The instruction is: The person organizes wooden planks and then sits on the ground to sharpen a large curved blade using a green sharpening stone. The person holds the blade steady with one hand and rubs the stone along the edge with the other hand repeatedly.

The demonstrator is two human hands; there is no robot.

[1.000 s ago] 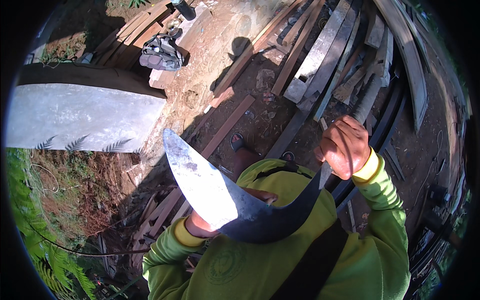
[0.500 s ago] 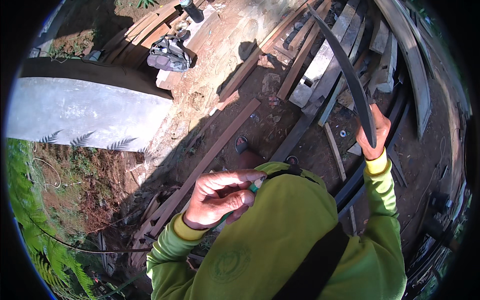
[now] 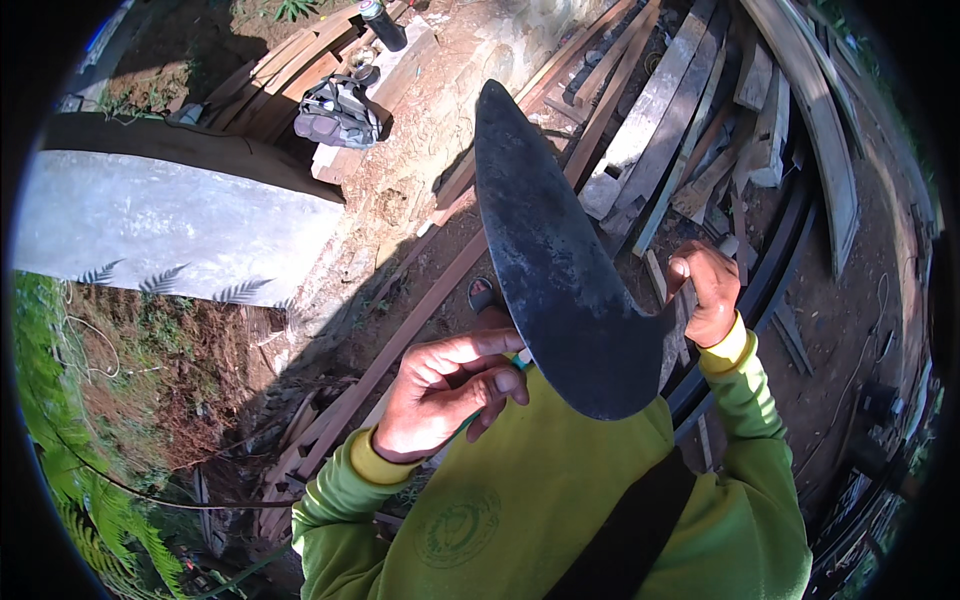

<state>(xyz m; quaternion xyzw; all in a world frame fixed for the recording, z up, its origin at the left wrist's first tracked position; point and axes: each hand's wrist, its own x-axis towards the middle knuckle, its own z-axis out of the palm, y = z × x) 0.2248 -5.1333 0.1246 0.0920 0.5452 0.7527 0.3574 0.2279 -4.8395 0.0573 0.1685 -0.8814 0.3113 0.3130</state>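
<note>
My right hand [image 3: 708, 290] is closed around the handle of a machete [image 3: 550, 250], whose broad dark blade spreads flat across the view in front of my chest. The blade's tip points up and away, and its wide lower edge lies beside my left fingertips. My left hand [image 3: 445, 390] is closed in a pinch on a green pencil [image 3: 467, 422]. Its pale, whittled end is at the blade's edge, partly hidden; whether they touch I cannot tell.
Long planks and beams [image 3: 650, 130] lie piled ahead to the right. A grey backpack [image 3: 340, 110] and a dark bottle [image 3: 383, 25] rest on boards at the upper left. A pale concrete slab [image 3: 180, 220] is at left, above green ferns [image 3: 75, 420]. My sandalled foot [image 3: 480, 294] shows beyond the blade.
My right hand has swung the machete left and down, turning it from edge-on to broadside and bringing it to the pencil. The left hand has barely moved.
</note>
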